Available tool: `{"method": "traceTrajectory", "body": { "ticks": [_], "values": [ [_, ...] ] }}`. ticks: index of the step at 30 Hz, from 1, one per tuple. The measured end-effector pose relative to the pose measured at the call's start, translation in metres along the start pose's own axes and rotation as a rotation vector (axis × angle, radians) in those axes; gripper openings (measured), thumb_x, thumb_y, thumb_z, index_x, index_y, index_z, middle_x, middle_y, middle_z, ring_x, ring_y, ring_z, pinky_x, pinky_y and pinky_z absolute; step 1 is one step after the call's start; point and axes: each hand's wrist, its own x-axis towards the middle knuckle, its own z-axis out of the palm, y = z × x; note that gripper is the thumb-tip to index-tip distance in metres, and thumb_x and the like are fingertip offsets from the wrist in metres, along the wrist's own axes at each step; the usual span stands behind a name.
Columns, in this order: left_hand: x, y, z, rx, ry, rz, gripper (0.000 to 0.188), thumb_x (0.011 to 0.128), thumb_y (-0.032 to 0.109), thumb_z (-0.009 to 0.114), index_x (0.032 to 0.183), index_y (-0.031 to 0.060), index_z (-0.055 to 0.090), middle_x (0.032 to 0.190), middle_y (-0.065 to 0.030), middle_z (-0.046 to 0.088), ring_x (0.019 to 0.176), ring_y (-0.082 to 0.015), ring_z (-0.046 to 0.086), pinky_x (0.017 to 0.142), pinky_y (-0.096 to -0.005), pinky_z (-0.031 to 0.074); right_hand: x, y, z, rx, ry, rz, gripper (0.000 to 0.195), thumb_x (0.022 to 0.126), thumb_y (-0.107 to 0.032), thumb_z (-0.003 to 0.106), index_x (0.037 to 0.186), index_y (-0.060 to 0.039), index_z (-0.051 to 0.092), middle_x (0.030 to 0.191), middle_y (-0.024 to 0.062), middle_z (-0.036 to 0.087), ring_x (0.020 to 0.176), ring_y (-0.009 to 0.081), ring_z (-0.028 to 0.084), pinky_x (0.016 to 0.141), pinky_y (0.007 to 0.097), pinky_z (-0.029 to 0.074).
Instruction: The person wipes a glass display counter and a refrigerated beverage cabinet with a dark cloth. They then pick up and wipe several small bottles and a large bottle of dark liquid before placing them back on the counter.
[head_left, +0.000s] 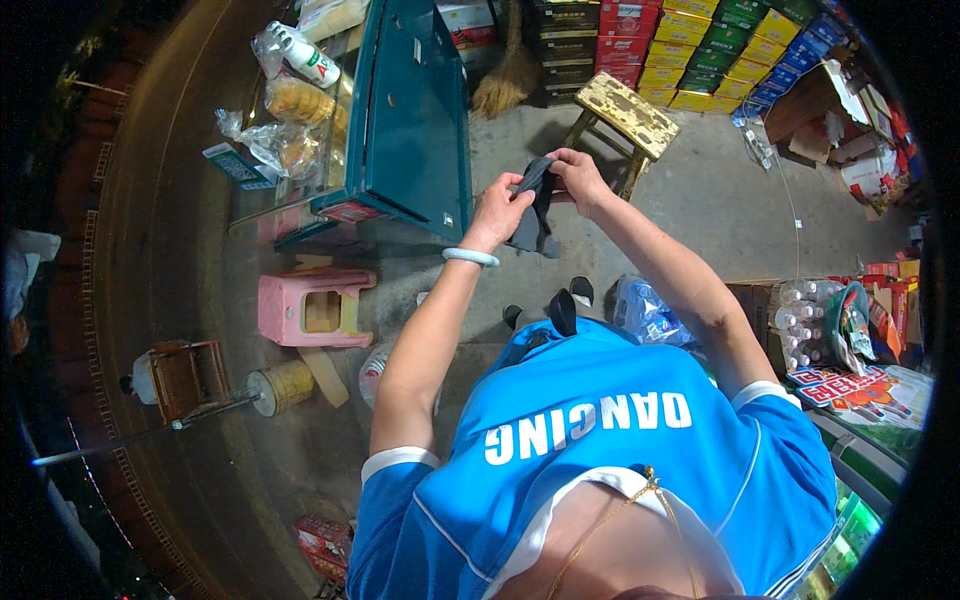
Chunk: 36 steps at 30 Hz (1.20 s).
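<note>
A dark grey piece of cloth (534, 214) hangs between my two hands, in front of my body and above the concrete floor. With thumb and fingers, my left hand (501, 208) pinches its near-left edge. My right hand (577, 180) grips the upper right part of the same cloth. The fabric looks bunched and folded at the top, and its lower end dangles loose. What kind of garment or cloth it is, I cannot tell. A pale bangle (470, 257) circles my left wrist.
Left of my hands stands a dark teal cabinet (420, 120) with bagged bread (300, 99) on glass. A worn wooden stool (628, 112) and a straw broom (507, 79) are ahead. Stacked cartons (682, 45) line the back. A pink plastic stool (281, 309) and wrapped bottles (649, 309) flank me.
</note>
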Motion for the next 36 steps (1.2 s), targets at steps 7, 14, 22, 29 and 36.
{"method": "traceTrajectory", "body": {
  "ticks": [7, 14, 22, 29, 36],
  "values": [
    [-0.022, -0.014, 0.040, -0.398, 0.022, -0.024, 0.060, 0.088, 0.014, 0.066, 0.141, -0.0006, 0.043, 0.098, -0.0134, 0.072, 0.083, -0.0200, 0.069, 0.076, -0.0349, 0.055, -0.014, 0.020, 0.021, 0.032, -0.031, -0.130, 0.031, 0.087, -0.025, 0.072, 0.109, -0.0050, 0.065, 0.092, 0.0043, 0.065, 0.079, 0.0153, 0.059, 0.069, 0.0314, 0.049],
    [-0.041, -0.011, 0.016, -0.519, 0.005, 0.012, 0.057, 0.093, 0.010, 0.068, 0.145, 0.0057, 0.046, 0.124, -0.0128, 0.064, 0.110, -0.0171, 0.063, 0.090, -0.0338, 0.054, -0.013, 0.005, 0.000, -0.188, -0.137, -0.369, 0.027, 0.082, 0.004, 0.062, 0.109, 0.0012, 0.064, 0.091, 0.0041, 0.066, 0.083, 0.0124, 0.061, 0.076, 0.0280, 0.051],
    [-0.022, 0.025, -0.028, -0.358, -0.086, 0.222, 0.040, 0.088, 0.009, 0.076, 0.124, 0.0004, 0.061, 0.111, -0.0059, 0.068, 0.098, -0.0104, 0.064, 0.088, -0.0250, 0.051, -0.035, -0.039, 0.010, -0.296, -0.358, -0.472, 0.031, 0.086, -0.002, 0.068, 0.115, -0.0008, 0.059, 0.094, 0.0018, 0.064, 0.088, 0.0089, 0.059, 0.078, 0.0255, 0.049],
    [-0.031, 0.043, -0.042, -0.528, -0.002, 0.240, 0.019, 0.089, 0.009, 0.076, 0.104, 0.0020, 0.065, 0.091, 0.0025, 0.065, 0.082, -0.0038, 0.057, 0.073, -0.0208, 0.049, -0.067, -0.047, -0.002, -0.476, -0.401, -0.588, 0.045, 0.085, -0.017, 0.078, 0.121, 0.0005, 0.058, 0.099, 0.0104, 0.068, 0.089, 0.0158, 0.060, 0.082, 0.0332, 0.051],
    [-0.039, 0.037, -0.075, -0.488, 0.046, 0.283, 0.022, 0.092, 0.015, 0.076, 0.106, 0.0007, 0.066, 0.092, 0.0052, 0.062, 0.083, -0.0025, 0.051, 0.073, -0.0192, 0.045, -0.060, -0.048, -0.028, -0.499, -0.417, -0.465, 0.014, 0.088, -0.001, 0.064, 0.101, 0.0039, 0.063, 0.078, 0.0011, 0.057, 0.078, 0.0100, 0.054, 0.072, 0.0283, 0.047]
  ]
}}
